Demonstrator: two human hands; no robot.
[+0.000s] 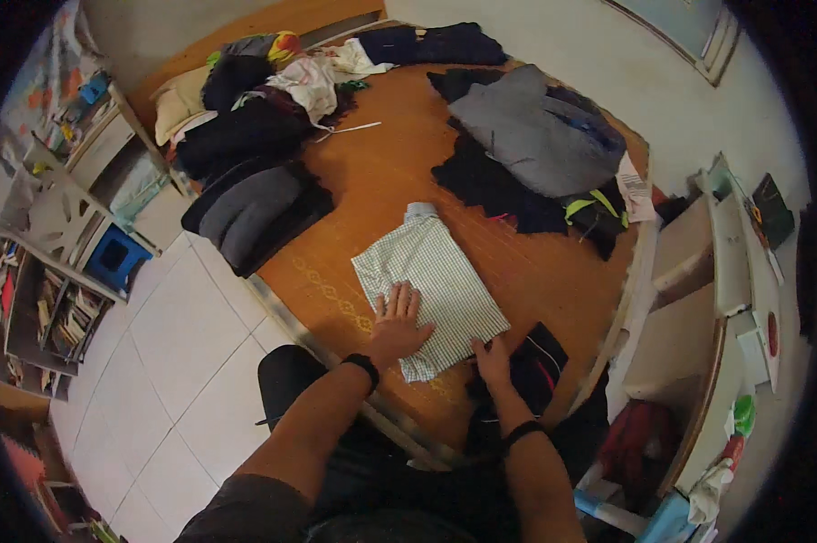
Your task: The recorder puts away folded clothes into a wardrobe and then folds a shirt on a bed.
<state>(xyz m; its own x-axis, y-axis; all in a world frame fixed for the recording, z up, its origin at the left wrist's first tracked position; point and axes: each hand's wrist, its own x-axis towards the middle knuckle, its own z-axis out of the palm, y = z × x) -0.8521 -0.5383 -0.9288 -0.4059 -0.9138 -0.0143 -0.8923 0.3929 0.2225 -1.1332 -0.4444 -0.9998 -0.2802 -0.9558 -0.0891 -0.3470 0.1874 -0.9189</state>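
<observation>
A green-and-white checked shirt (440, 290), folded into a rough rectangle with its collar pointing away from me, lies on the orange-brown mat (381, 167) of the bed. My left hand (399, 328) rests flat on the shirt's left side with fingers stretched out. At the near right corner of the shirt, my right hand (493, 360) is closed on the edge, thumb on top; its other fingers are partly hidden. Dark cloth with a pink stripe (542, 362) lies just right of my right hand.
Folded dark clothes (259, 213) are stacked at the left, with a mixed heap (309, 86) behind. A loose pile with a grey garment (535, 136) covers the far right. Shelves with books (69, 317) and a blue stool (117, 258) stand left; a cabinet (689, 335) stands right.
</observation>
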